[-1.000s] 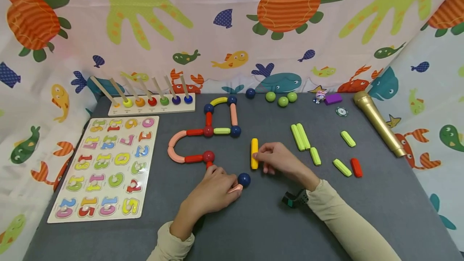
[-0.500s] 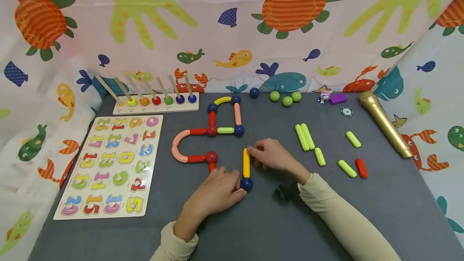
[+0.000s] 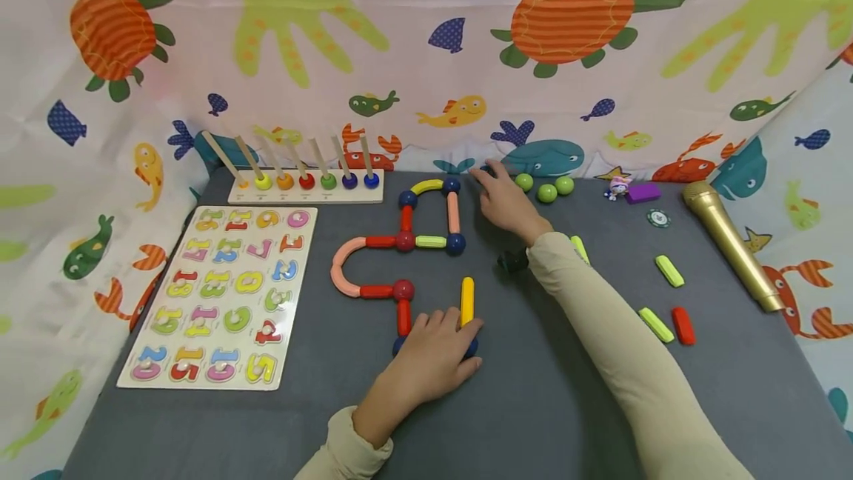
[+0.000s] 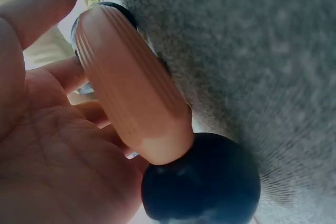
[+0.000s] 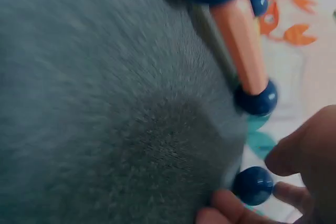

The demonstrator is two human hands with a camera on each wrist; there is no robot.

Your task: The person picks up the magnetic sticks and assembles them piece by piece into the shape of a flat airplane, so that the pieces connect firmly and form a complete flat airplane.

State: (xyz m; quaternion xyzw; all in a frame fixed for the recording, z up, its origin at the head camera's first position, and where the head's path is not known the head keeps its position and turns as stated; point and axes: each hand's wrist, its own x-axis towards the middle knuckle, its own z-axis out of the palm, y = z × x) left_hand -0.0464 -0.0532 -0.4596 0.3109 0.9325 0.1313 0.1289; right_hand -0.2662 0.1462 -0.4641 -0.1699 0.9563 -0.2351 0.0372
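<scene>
My left hand (image 3: 433, 354) rests over a short pink magnetic rod (image 4: 131, 82) that joins two dark blue balls. Thumb and index finger lie around the right-hand ball (image 3: 472, 347); the rod is hidden beneath the hand in the head view. A yellow rod (image 3: 467, 301) stretches away from that ball. At the back of the table, my right hand (image 3: 509, 202) has its thumb and fingers spread around a loose dark blue ball (image 5: 253, 185). A chain of red, pink, yellow and green rods with red balls (image 3: 405, 241) and blue balls lies between the hands.
A number puzzle board (image 3: 220, 298) and a peg stand (image 3: 306, 187) lie left. Green balls (image 3: 546, 192), a purple block (image 3: 643, 193), a poker chip (image 3: 658, 218) and a gold microphone (image 3: 733, 247) are right, with green rods (image 3: 669, 271) and a red rod (image 3: 683, 326). A printed cloth (image 3: 426, 58) hangs behind.
The right hand brought the yellow rod to the blue ball, let it go and reached back to the loose blue ball. The left hand's fingers shifted over the pink rod's end. The head view turned left.
</scene>
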